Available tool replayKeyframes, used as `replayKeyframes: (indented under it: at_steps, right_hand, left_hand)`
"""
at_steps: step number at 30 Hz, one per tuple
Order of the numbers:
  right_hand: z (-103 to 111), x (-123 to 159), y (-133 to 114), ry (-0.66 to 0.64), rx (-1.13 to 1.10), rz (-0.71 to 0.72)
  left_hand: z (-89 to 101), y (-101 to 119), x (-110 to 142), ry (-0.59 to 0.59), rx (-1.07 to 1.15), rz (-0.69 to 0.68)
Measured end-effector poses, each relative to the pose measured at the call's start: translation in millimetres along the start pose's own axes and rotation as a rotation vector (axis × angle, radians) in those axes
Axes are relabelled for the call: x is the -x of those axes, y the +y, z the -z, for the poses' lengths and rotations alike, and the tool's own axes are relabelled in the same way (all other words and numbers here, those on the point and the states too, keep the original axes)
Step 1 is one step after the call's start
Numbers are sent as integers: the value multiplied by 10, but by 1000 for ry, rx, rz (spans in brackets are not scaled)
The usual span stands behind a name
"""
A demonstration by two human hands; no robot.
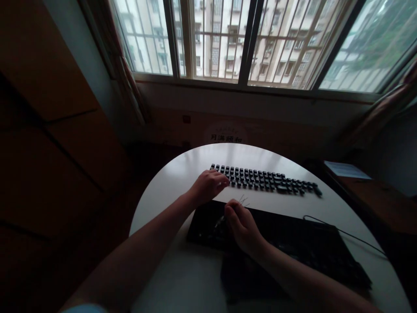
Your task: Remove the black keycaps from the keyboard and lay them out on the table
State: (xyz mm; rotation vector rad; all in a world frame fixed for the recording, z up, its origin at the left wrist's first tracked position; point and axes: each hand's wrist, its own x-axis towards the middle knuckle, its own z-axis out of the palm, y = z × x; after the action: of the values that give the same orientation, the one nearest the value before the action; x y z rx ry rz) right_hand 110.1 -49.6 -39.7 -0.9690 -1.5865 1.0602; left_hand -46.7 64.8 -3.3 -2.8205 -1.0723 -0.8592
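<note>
Rows of loose black keycaps [260, 179] are laid out on the white round table [163, 182]. My left hand [208, 186] is over the left end of these rows, fingers bent and drawn together. Whatever its fingertips hold, if anything, is hidden. Below lies a black keyboard [293, 230], tilted across the table. My right hand [243, 226] is closed above the keyboard's left part, around a wire keycap puller [243, 201] whose thin wires stick out past the fingers. The keyboard's surface under that hand is too dark to make out clearly.
A black cable [345, 234] runs from the keyboard's back edge to the right. Something dark and flat [247, 278] lies in front of the keyboard, partly under my right forearm. Beyond the table are a barred window [215, 39] and, at right, a brown surface with a paper [347, 169].
</note>
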Motion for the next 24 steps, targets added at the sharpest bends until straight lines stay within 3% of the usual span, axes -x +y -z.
replayKeyframes:
  at_steps: [4, 8, 24]
  right_hand:
    - [14, 0, 4, 0, 60, 46]
    - [13, -5, -32, -21, 136, 88]
    - [-6, 20, -170, -183, 421, 138]
  left_hand:
    - [-77, 310, 5, -130, 104, 47]
    - [-215, 374, 14, -272, 202, 35]
    - [-447, 250, 26, -265, 200, 123]
